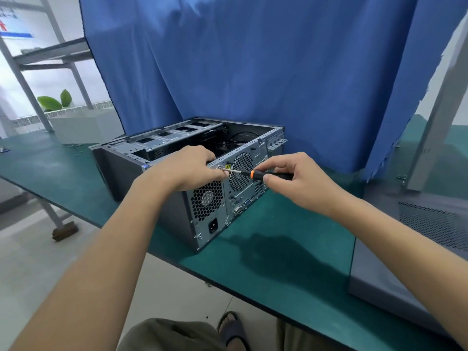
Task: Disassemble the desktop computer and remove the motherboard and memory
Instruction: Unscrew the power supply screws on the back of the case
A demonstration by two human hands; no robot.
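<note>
A grey desktop computer case (162,198) lies on its side on the green table (291,249), open on top, its rear panel with fan grilles and ports facing me. My right hand (301,183) grips a screwdriver (253,173) with a black handle and an orange collar. Its metal tip meets a screw at the top edge of the rear panel. My left hand (187,168) grips the case's upper rear edge, fingers right by the tip. Black cables show inside the case; the motherboard and memory are hidden from this angle.
A blue cloth (253,72) hangs close behind the case. A grey perforated side panel (417,236) lies on the table at right. Several small screws (76,146) lie on the table far left. A metal shelf frame (38,59) stands at the back left.
</note>
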